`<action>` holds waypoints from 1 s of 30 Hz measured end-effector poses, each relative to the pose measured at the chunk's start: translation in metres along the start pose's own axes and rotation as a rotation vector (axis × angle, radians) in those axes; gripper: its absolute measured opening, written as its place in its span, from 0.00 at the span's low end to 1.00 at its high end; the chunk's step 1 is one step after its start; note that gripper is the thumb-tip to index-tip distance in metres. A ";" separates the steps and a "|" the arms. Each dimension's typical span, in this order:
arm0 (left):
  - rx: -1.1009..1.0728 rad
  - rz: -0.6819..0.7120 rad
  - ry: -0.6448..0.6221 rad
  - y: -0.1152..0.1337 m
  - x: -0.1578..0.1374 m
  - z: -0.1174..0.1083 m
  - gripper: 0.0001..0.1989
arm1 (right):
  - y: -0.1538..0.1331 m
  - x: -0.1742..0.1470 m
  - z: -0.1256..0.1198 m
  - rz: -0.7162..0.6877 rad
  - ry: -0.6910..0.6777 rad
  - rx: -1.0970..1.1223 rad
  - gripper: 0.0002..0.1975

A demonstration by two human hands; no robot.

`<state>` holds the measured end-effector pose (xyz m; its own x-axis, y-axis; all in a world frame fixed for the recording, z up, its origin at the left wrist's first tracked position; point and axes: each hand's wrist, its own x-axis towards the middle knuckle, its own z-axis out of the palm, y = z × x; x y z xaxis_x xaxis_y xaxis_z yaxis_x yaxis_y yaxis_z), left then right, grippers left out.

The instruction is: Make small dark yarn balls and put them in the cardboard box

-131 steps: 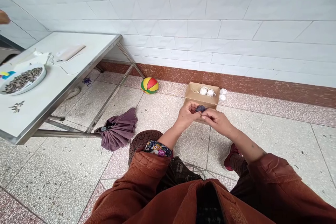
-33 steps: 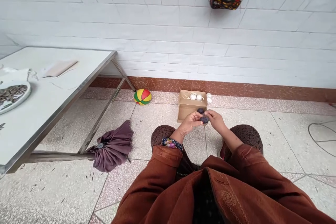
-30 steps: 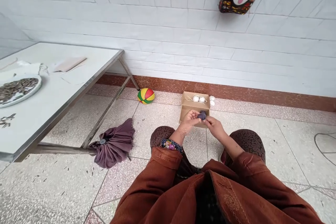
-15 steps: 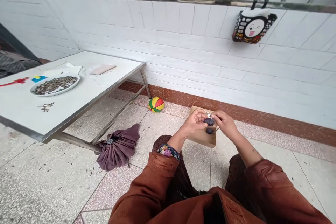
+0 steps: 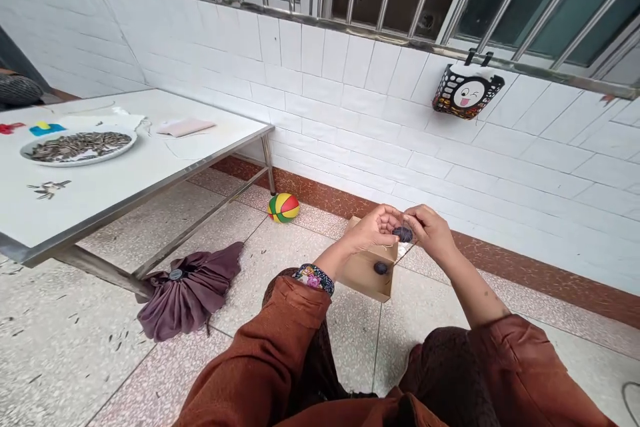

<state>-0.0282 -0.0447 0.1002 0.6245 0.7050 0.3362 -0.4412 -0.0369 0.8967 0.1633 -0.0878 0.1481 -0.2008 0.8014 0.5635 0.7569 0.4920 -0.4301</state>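
Observation:
My left hand [image 5: 373,230] and my right hand [image 5: 431,233] meet in front of me over the floor. Between their fingertips they pinch a small dark purple ball [image 5: 403,234], each hand gripping one side. Just below the hands stands an open cardboard box [image 5: 363,275] on the tiled floor, with another small dark ball [image 5: 381,268] showing at its near side. My arms wear rust-brown sleeves, and a flowered cuff [image 5: 313,277] shows at the left wrist.
A white table with steel legs [image 5: 150,177] stands at the left, holding a plate of sunflower seeds [image 5: 77,147]. On the floor lie a folded purple umbrella [image 5: 187,290] and a striped ball [image 5: 283,207]. A black patterned basket [image 5: 465,93] hangs from the window bars.
The view has tilted up, so the window bars and hanging basket have come into sight. Both hands have stayed on the small dark ball, lifted a little higher above the box.

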 end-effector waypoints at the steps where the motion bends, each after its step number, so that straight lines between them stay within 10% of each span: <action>1: -0.025 0.005 -0.008 0.000 0.003 0.001 0.30 | 0.010 0.002 0.004 0.045 0.019 0.035 0.14; 10: 0.156 -0.027 0.429 -0.050 0.027 -0.012 0.25 | 0.037 -0.059 0.066 0.055 -0.111 0.167 0.14; 20: 0.178 -0.149 0.084 -0.059 0.020 0.000 0.30 | 0.083 -0.030 0.051 0.206 -0.016 0.264 0.17; 30: 0.040 -0.190 0.358 -0.081 0.024 -0.001 0.18 | 0.070 -0.069 0.060 0.038 -0.161 0.216 0.12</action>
<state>0.0216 -0.0244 0.0353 0.4255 0.9037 0.0486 -0.3101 0.0952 0.9459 0.1926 -0.0886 0.0365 -0.2841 0.8558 0.4323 0.6189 0.5081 -0.5990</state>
